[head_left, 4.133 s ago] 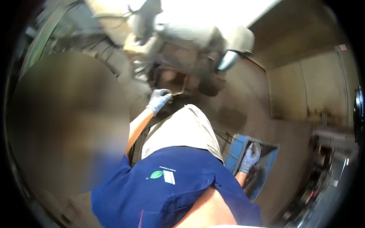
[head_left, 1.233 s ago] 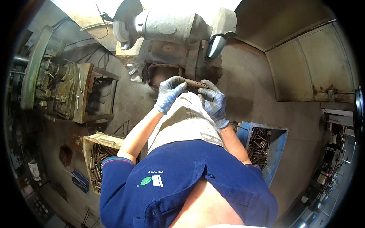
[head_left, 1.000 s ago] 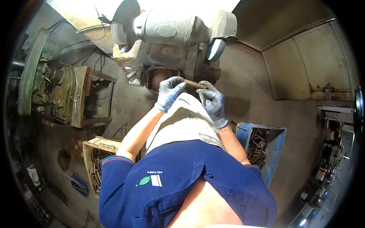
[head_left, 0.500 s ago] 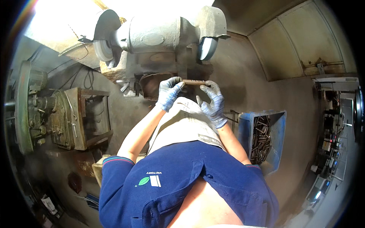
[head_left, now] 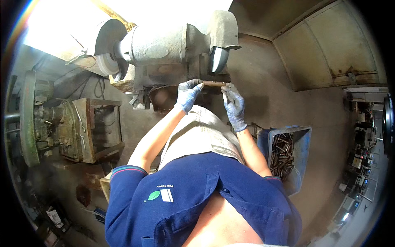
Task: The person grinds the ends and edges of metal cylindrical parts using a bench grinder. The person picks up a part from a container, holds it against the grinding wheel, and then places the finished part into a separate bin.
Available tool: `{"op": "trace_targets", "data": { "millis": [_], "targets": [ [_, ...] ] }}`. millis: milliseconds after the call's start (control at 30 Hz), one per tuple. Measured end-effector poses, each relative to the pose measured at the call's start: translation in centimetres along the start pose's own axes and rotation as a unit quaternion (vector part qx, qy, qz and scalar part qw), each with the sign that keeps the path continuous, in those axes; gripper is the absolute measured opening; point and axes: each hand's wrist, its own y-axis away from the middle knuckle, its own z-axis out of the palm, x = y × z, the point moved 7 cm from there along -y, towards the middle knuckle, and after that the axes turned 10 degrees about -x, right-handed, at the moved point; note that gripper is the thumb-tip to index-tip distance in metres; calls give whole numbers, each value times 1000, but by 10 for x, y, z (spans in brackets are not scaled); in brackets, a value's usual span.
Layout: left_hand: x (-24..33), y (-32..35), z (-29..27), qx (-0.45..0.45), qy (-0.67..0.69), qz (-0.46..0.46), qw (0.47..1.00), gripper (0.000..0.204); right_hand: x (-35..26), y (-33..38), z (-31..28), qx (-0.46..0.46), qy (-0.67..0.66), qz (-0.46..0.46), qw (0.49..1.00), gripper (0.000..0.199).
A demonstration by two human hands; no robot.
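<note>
A short brown metal rod [head_left: 214, 83] with a row of small marks or holes along its upper edge lies level between my hands. My gloved left hand [head_left: 188, 97] pinches its left end. At the other end, the thumb and fingertips of my gloved right hand [head_left: 234, 106] are closed on the rod. Both hands are just in front of a grey two-wheeled bench grinder [head_left: 160, 44]. The rod is below the grinder's right wheel [head_left: 219, 60], apart from it. The pale left wheel [head_left: 107, 64] is farther off.
A blue crate [head_left: 303, 150] holding several brown metal parts [head_left: 282, 155] stands beside my right forearm. To the left is a greenish machine [head_left: 68, 131] with a metal frame [head_left: 88, 131]. Beige panels [head_left: 325, 51] stand at far right. Beneath the grinder is a dark rusty trough [head_left: 162, 99].
The rod has turned slightly about its length and shifted a little right. My right hand's spread fingers have drawn together at its right end. The view has shifted slightly.
</note>
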Motion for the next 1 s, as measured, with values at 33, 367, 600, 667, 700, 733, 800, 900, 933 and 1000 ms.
{"op": "trace_targets", "data": {
  "millis": [33, 367, 600, 667, 700, 733, 800, 900, 933, 1000],
  "targets": [
    [0, -4, 5, 0, 25, -11, 1000, 11, 13, -2, -1, 9, -56, 48, 997, 21],
    [-23, -31, 26, 72, 101, -15, 992, 7, 59, -19, -15, 3, -142, 88, 986, 16],
    [-28, -42, 31, 91, 110, -5, 990, 7, 85, -23, -13, -26, -148, 118, 982, 17],
    [-27, -43, 30, 89, 105, -3, 991, 6, 86, -23, -11, -34, -163, 129, 977, 17],
    [-27, -44, 29, 88, 102, -2, 991, 6, 87, -23, -10, -39, -171, 134, 975, 18],
    [-27, -44, 26, 92, 103, -3, 990, 6, 86, -24, -9, -20, -190, 134, 973, 14],
    [-26, -43, 19, 101, 106, -5, 989, 6, 83, -25, -2, 17, -226, 132, 965, 8],
    [-16, -37, 10, 129, 81, -22, 988, 5, 79, -28, 12, 8, -232, 140, 963, 7],
    [-15, -36, 5, 130, 74, -19, 989, 5, 77, -30, 17, 4, -234, 140, 962, 7],
    [-13, -34, -6, 130, 60, -12, 990, 4, 77, -32, 26, -3, -233, 142, 962, 9]
  ]
}}
